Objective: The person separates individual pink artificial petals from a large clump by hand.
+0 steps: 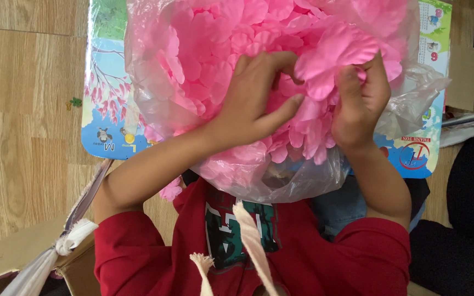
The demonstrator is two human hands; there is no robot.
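A clear plastic bag [154,104] full of pink fabric petals [209,44] rests over my lap and a colourful poster. My left hand [253,98] lies inside the bag on the petals, its fingers curled around some of them. Just to its right, my right hand [360,98] pinches a clump of pink petals between thumb and fingers. Both hands are close together near the middle of the pile. I wear a red sweatshirt [133,252] with pale drawstrings.
A colourful illustrated poster [102,109] lies on the wooden floor [23,109] under the bag. A cardboard box [12,257] with a white cloth strip sits at lower left. Dark fabric [473,219] lies at right.
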